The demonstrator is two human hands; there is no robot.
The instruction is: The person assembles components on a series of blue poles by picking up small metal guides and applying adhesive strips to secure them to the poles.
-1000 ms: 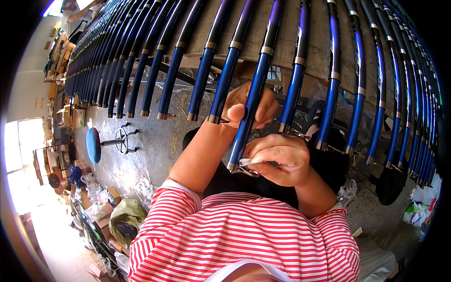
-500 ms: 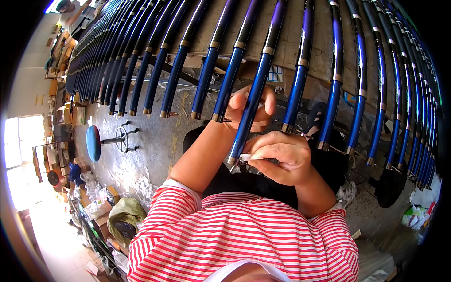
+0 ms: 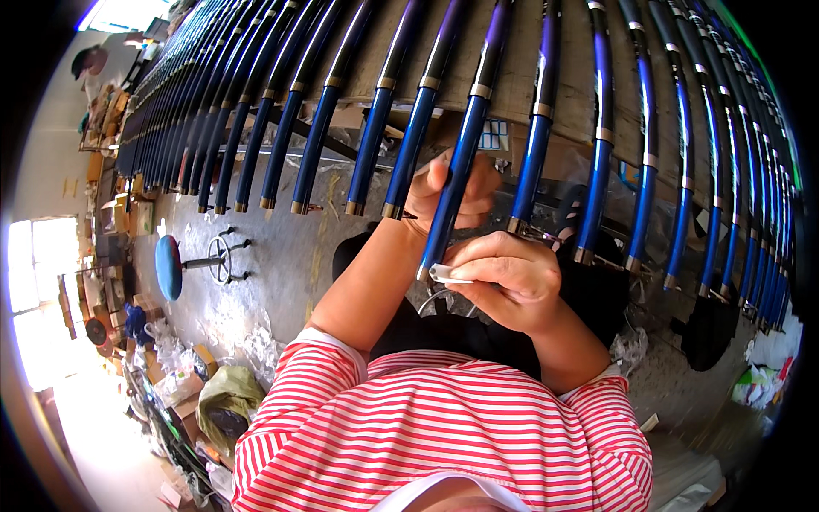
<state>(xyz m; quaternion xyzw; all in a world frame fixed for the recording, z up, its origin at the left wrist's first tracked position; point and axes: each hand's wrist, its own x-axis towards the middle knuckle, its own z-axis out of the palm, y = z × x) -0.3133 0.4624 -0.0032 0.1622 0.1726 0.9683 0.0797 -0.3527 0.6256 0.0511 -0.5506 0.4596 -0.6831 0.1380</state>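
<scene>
A row of dark fishing rods with glossy blue butt sections hangs over the near edge of a wooden bench. My left hand (image 3: 482,189) is wrapped around one fishing rod (image 3: 458,175) from behind, and the rod covers part of its fingers. Just below, my right hand (image 3: 516,273) pinches a small white strip (image 3: 450,275) between thumb and fingers. The strip lies against the metallic end of that rod; whether it is paper or cloth cannot be made out.
More rods (image 3: 597,192) stand close on both sides of my hands. The bench top (image 3: 503,81) runs beneath them. A blue round stool (image 3: 169,267) lies toward the left, above bags and boxes (image 3: 226,397). Another person (image 3: 94,68) is at the far left.
The white strip has turned and now shows more of its face at the rod end. My left fingers have curled in more. The person at the far left has shifted.
</scene>
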